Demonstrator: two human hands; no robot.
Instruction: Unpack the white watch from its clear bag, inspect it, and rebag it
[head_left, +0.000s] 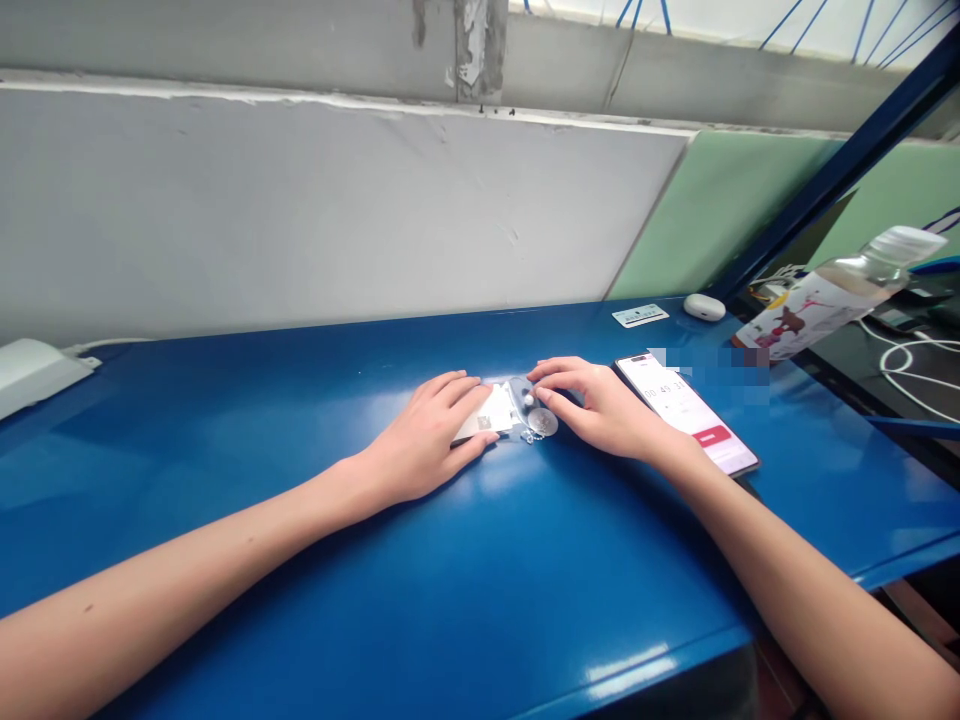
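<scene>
Head camera: a glossy blue tabletop [420,590] carries everything in hand, and the left hand [431,440] and the right hand [592,405] meet about midway between its front and back edges. The left hand lies palm down, its fingers spread over a white card [484,422] with a printed code, the thumb set apart along the side facing the front edge; how hard it presses I cannot tell. Just beside the card, toward the tabletop's right side, is a clear plastic bag [517,395], with a round silver disc [544,422], a small white piece [529,400] and some tiny shiny bits [531,437] at it; whether these are inside or on top is too small to tell. The right hand is curved, thumb and forefinger close together at the bag's side; I cannot tell whether they pinch anything.

Just beyond the right wrist, a phone [694,412] lies screen up, showing running digits and a red button. Near the back edge, toward the back right corner, are a flat printed card [640,315], a white rounded case [705,307] and a labelled bottle [817,305] that appears tilted. At the left end, by the back edge, sits a white device [41,380] with a cable
</scene>
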